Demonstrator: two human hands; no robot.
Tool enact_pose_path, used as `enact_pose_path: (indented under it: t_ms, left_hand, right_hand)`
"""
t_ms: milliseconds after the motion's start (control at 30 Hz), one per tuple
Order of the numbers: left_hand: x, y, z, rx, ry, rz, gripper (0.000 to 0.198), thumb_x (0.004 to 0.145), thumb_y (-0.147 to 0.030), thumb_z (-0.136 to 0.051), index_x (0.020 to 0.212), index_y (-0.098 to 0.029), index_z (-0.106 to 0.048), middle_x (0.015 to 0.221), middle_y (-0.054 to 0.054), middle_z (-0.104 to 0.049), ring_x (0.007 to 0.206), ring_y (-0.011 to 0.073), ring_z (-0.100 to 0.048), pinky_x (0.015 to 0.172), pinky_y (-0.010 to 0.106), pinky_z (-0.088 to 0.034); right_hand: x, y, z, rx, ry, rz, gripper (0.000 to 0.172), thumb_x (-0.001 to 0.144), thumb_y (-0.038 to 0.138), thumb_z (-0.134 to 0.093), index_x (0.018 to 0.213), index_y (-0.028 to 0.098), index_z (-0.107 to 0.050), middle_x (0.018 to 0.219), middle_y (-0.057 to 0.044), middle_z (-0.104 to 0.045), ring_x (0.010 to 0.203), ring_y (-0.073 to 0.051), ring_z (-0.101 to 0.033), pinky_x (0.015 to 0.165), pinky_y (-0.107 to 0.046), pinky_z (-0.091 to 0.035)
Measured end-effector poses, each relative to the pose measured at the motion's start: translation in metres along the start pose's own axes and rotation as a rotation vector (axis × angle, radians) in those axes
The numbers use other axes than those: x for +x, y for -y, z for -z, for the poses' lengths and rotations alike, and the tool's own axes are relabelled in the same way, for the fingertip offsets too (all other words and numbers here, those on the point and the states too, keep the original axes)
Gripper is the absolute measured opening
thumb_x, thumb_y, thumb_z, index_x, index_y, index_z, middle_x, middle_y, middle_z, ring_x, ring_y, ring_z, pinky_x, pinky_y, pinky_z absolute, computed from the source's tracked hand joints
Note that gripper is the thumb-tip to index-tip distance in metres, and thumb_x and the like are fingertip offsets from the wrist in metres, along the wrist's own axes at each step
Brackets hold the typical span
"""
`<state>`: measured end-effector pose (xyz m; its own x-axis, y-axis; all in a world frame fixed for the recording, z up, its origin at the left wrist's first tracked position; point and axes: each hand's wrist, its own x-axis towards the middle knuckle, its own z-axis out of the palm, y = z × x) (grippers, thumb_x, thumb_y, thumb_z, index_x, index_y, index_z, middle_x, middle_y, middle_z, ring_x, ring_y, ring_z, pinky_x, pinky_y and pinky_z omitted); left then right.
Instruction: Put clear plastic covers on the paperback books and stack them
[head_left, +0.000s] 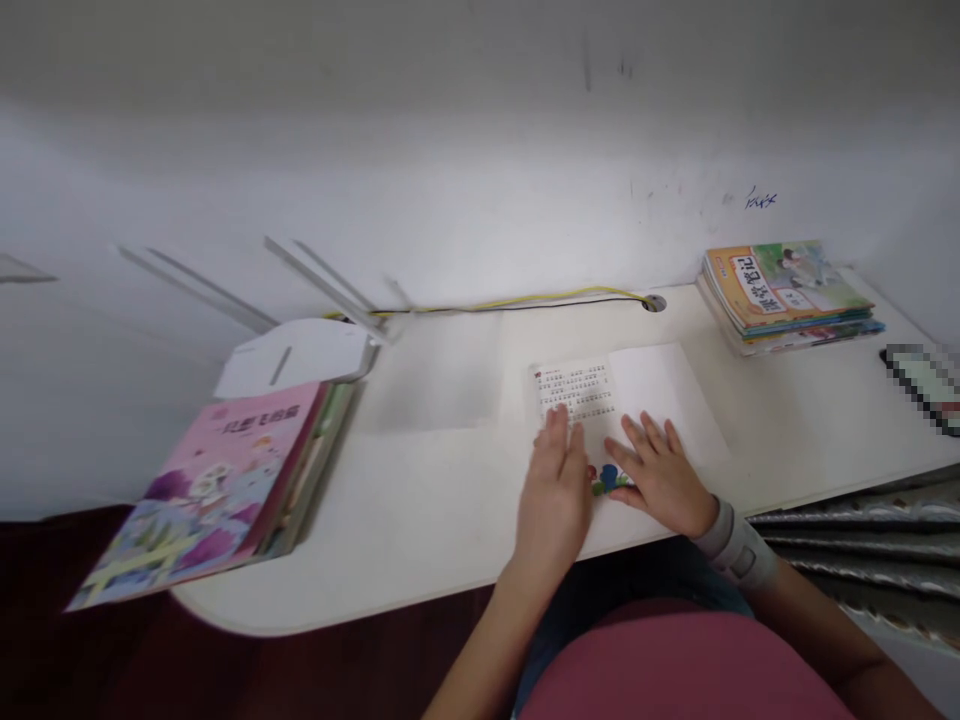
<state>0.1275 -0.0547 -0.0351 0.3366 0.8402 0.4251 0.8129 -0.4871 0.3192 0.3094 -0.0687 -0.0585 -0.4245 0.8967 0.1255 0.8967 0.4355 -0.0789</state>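
An open booklet (660,378) lies on the white desk in front of me, with printed rows of characters and a coloured picture on its left page and a blank white right page. My left hand (555,490) rests over the lower left of the printed page, fingers stretched forward and held close together. On the right, my right hand (664,475) lies spread across the lower middle of the booklet, touching both pages near the fold. A grey band circles the right wrist. Neither hand grips anything. Part of the printed page is hidden under the hands.
At the left, a stack of books with a pink cover (232,470) overhangs the desk (420,500) edge, beside a white router (300,350) with antennas. Yellow and black cables (510,302) run to a hole. More books (787,285) and a phone (922,385) are at the right.
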Motion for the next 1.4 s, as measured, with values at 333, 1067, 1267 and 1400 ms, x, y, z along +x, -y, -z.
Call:
enact_pose_path:
  t_ms: [333, 1067, 1267, 1400]
  left_hand:
    - [-0.018, 0.043, -0.029, 0.082, 0.128, 0.216, 0.071, 0.09, -0.052, -0.038, 0.139, 0.0, -0.031, 0.142, 0.032, -0.034, 0.136, 0.0376, -0.027, 0.103, 0.056, -0.034]
    - [-0.023, 0.05, -0.027, 0.032, 0.086, 0.199, 0.07, 0.09, -0.052, -0.038, 0.141, -0.004, -0.029, 0.141, 0.025, -0.04, 0.134, 0.0362, -0.033, 0.103, 0.055, -0.035]
    - [-0.022, 0.05, -0.025, 0.022, 0.066, 0.234, 0.064, 0.091, -0.05, -0.038, 0.13, 0.0, -0.043, 0.141, 0.03, -0.037, 0.134, 0.0372, -0.033, 0.104, 0.053, -0.035]
    - [-0.022, 0.051, -0.025, 0.039, 0.1, 0.22, 0.064, 0.09, -0.051, -0.039, 0.134, -0.004, -0.041, 0.14, 0.026, -0.041, 0.133, 0.0364, -0.035, 0.103, 0.055, -0.035]
  right_hand:
    - [0.0, 0.0, 0.001, 0.014, -0.021, 0.001, 0.061, 0.087, 0.054, -0.048, 0.139, 0.025, -0.041, 0.149, -0.015, -0.031, 0.137, -0.038, -0.023, 0.105, -0.06, -0.023]
    - [-0.005, -0.006, -0.004, 0.015, -0.023, -0.016, 0.061, 0.086, 0.054, -0.05, 0.138, 0.026, -0.041, 0.151, -0.013, -0.029, 0.138, -0.037, -0.021, 0.106, -0.059, -0.021]
    - [-0.004, -0.006, -0.004, 0.015, -0.03, -0.017, 0.061, 0.086, 0.055, -0.049, 0.138, 0.026, -0.041, 0.15, -0.013, -0.03, 0.137, -0.037, -0.023, 0.106, -0.059, -0.022]
    - [-0.005, -0.007, -0.004, 0.014, -0.028, -0.02, 0.06, 0.086, 0.054, -0.048, 0.138, 0.025, -0.042, 0.15, -0.014, -0.03, 0.137, -0.037, -0.023, 0.105, -0.059, -0.024]
